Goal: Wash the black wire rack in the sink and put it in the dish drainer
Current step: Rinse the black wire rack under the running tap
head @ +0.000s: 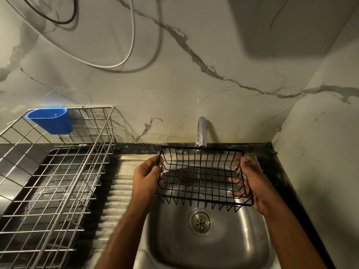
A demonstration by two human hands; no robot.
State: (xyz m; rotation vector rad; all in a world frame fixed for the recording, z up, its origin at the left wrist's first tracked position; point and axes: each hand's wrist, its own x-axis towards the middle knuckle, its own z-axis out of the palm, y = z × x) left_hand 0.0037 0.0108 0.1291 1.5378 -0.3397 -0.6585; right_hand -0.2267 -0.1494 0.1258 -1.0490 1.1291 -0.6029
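Black wire rack [202, 176]: held in the air above the sink basin, just under the tap spout, tilted so that its far rim is raised and its near rim is lowered; the basin and drain are seen through its wires.
Left hand [146, 176]: placed at the rack's left end; its fingers [158, 162] are curled round the end wires, with the thumb laid over the top rim.
Right hand [250, 181]: placed at the rack's right end; the thumb is pressed on the top corner, and the fingers [236, 180] are spread under and through the end wires.
Sink [250, 247]: a steel basin set in the counter, with a round drain [201, 221] seen below the rack's near rim.
Tap [202, 132]: a chrome spout mounted at the wall behind the basin; a thin stream of water appears to be running through the rack.
Dish drainer [58, 171]: a silver wire basket stood on the dark counter [279, 171] left of the sink, well apart from the rack.
Blue cup holder [51, 120]: hung on the drainer's far rim.
Drainboard [118, 191]: a ribbed steel surface lying between drainer and basin.
Wall [194, 94]: marble-patterned, with loose cables [132, 45] hung across it.
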